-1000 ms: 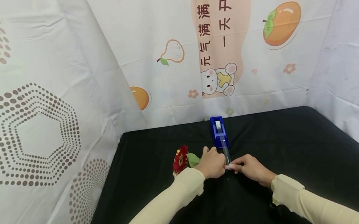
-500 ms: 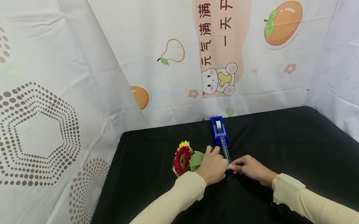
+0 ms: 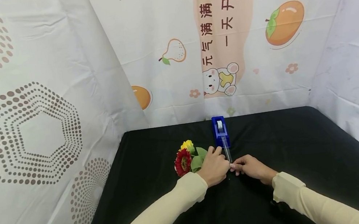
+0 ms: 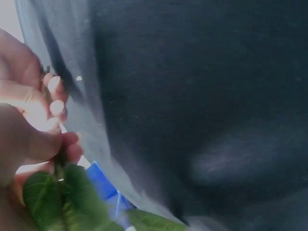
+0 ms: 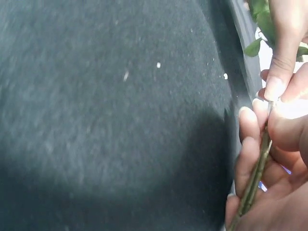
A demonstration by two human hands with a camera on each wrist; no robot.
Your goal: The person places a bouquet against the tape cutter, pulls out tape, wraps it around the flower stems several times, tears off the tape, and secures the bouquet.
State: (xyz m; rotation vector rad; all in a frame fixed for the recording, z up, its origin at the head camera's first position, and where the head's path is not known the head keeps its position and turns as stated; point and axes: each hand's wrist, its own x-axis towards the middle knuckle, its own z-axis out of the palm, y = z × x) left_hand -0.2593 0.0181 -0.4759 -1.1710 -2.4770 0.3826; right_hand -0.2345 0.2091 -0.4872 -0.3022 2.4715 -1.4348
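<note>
My left hand (image 3: 216, 166) grips a small bunch of flowers by the stems, just below its leaves (image 4: 43, 197). A red flower (image 3: 183, 162) and a yellow flower (image 3: 188, 146) stick out to the left of that hand. My right hand (image 3: 252, 169) meets it fingertip to fingertip, its thumb and fingers closed on the green stems (image 5: 254, 185). From the blue tape dispenser (image 3: 220, 131) a clear strip of tape (image 3: 227, 153) runs down to the spot where both hands meet. Fingers hide the end of the tape.
A black cloth (image 3: 277, 138) covers the table. White bits (image 5: 159, 65) lie on it. Printed white curtains (image 3: 152, 71) hang behind and along both sides, close to the table edges.
The flower bunch has turned in my left hand, so the red flower faces more forward and the yellow flower and more leaves show. My right hand has stayed nearly still at the stems.
</note>
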